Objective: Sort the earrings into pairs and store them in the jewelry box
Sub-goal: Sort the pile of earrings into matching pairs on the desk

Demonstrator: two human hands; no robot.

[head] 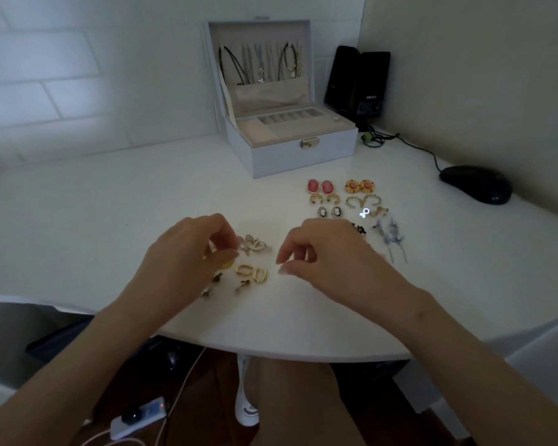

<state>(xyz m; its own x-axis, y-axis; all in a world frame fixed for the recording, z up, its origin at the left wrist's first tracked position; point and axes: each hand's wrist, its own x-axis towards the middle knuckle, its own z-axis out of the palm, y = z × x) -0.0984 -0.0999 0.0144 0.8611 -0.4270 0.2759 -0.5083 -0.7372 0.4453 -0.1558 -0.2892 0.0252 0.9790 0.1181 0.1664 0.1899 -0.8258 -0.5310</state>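
L hand (pixel 190 255): fingers curled in, thumb against fingertips. A yellow-gold glint shows under the thumb, but can't tell whether it pinches a piece or only hovers over one. R hand (pixel 329 259): fingers loosely curled, thumb and index tips close, nothing seen between them, so it looks empty.

Unsorted lot lies between the hands on the tabletop (pixel 110 220). Gold U hoops (pixel 252 272) sit side by side, just beside the L thumb and just left of the R thumb tip. Each hand has one hoop in easy reach; long axes run roughly away from the person. Pearl cluster earring (pixel 253 246) is at the L fingertips. Small dark studs (pixel 216 278) sit just below the L hand.

Sorted pairs (pixel 342 196) are beyond the R hand and to its right, in rows. Jewelry box (pixel 290 152) stands open, well beyond both hands; no earrings visible in its tray.

Judgement: pairing stage, hoops probably next; storing not begun.
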